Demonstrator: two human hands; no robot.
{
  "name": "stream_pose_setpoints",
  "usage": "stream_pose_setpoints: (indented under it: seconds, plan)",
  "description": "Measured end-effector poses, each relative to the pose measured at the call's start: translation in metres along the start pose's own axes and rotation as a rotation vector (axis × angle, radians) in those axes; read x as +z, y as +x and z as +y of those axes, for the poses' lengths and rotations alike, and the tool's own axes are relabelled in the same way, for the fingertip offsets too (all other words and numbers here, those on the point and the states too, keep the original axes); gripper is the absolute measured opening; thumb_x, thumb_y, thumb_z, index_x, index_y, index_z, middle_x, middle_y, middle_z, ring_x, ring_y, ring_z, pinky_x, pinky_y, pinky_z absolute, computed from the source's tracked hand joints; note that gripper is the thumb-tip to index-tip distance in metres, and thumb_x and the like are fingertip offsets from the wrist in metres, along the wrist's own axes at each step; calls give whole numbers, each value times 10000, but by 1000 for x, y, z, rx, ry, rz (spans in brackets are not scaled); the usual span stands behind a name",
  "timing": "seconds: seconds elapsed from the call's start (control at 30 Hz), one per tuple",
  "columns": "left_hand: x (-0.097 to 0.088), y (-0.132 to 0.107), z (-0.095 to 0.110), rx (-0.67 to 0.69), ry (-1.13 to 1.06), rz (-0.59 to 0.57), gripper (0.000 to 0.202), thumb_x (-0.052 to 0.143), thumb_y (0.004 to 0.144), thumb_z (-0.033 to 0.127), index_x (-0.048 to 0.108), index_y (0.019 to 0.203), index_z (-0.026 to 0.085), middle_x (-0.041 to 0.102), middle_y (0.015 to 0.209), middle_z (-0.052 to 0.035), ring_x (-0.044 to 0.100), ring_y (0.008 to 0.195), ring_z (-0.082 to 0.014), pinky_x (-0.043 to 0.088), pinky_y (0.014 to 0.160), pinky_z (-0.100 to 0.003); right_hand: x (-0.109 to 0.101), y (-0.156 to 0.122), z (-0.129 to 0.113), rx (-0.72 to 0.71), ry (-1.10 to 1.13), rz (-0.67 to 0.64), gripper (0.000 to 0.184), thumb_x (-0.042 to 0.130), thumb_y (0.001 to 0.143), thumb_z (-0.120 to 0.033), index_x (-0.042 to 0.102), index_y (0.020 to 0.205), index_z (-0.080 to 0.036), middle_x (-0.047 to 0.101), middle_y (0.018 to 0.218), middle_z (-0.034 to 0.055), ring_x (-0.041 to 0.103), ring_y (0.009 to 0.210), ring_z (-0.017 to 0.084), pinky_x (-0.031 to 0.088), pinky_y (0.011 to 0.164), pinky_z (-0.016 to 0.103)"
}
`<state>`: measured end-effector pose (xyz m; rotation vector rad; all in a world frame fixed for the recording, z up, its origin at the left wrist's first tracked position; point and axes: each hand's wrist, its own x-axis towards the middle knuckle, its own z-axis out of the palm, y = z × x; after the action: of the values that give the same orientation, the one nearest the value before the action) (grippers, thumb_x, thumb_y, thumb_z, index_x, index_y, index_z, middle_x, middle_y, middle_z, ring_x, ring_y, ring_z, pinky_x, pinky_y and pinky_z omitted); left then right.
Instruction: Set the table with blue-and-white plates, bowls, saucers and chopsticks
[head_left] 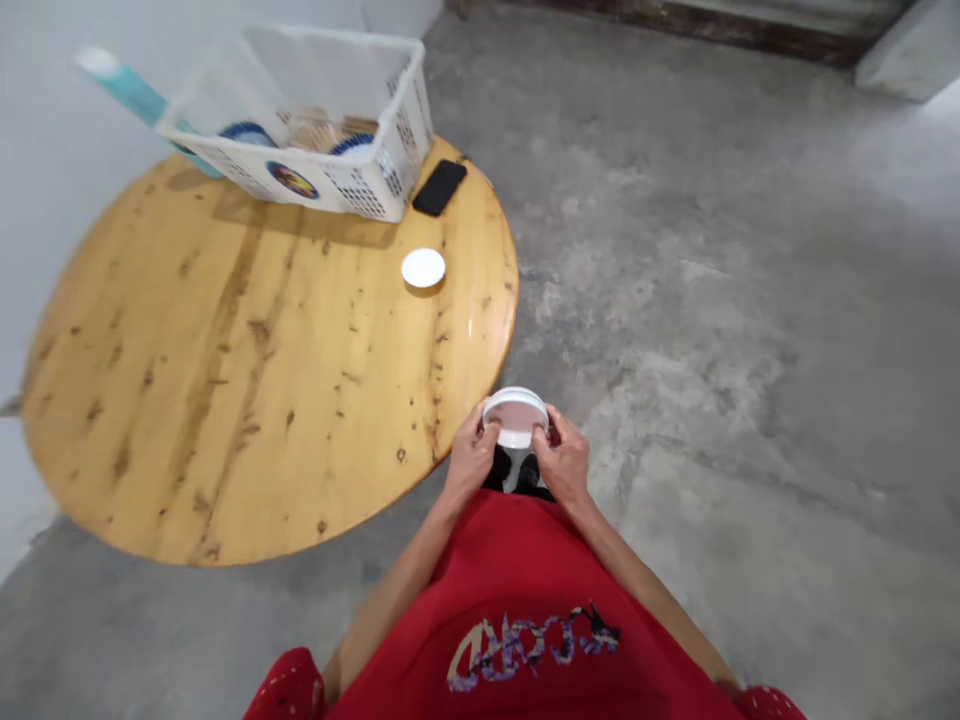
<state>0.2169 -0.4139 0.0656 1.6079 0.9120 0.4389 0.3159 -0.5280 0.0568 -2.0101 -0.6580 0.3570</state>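
Note:
My left hand grips the left rim of a small round white dish, thumb over its near side. On the opposite rim, my right hand is closed in the same way. The dish is tilted in front of my body, just past the table's right edge. Its far rim looks doubled, and I cannot tell whether a second dish is stacked with it. Another small white dish sits on the round wooden table, farther off and to the left of my hands.
A white plastic basket at the table's back holds blue-rimmed bowls and light wooden-looking pieces. Beside it lies a black phone. A long turquoise object with a white end leans behind the basket, against a wall. Grey concrete floor spreads rightward.

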Motion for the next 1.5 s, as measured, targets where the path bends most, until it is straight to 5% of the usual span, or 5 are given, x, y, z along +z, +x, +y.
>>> stream_pose_setpoints:
  seconds: [0.33, 0.6, 0.77, 1.13, 1.5]
  plan:
    - [-15, 70, -21, -97, -62, 66, 240, 507, 873, 275, 635, 1047, 171, 688, 922, -38, 625, 821, -174, 495, 769, -283, 41, 84, 7, 122, 85, -255, 392, 524, 864, -385, 696, 1113, -135, 704, 844, 46, 600, 678, 170, 507, 648, 277]
    - [-56, 103, -12, -25, -187, 315, 243, 502, 935, 325, 595, 1122, 201, 683, 1074, -62, 636, 994, -185, 497, 893, -300, 81, 133, -47, -367, -68, -183, 382, 506, 852, -233, 683, 1187, -185, 696, 977, 72, 616, 789, 172, 535, 735, 303]
    - [-79, 111, -7, 7, -214, 422, 301, 516, 925, 294, 590, 1210, 226, 685, 1181, -69, 640, 1057, -198, 503, 926, -312, 105, 150, -67, -493, -87, -240, 408, 473, 863, -207, 657, 1227, -201, 684, 1107, 96, 638, 938, 202, 559, 806, 338]
    - [-83, 122, -14, -21, -221, 580, 339, 478, 911, 308, 588, 1214, 203, 670, 1209, -83, 618, 1081, -194, 485, 935, -290, 127, 175, -76, -495, -92, -419, 426, 464, 858, -210, 642, 1243, -179, 675, 1144, 112, 638, 970, 194, 559, 831, 337]
    - [-74, 176, -8, -316, 73, 569, 227, 491, 916, 294, 644, 1039, 179, 659, 826, -20, 563, 703, -159, 420, 675, -259, 149, 252, -59, -96, -40, -675, 393, 499, 836, -383, 717, 1028, -118, 655, 737, 15, 539, 610, 141, 456, 597, 253]
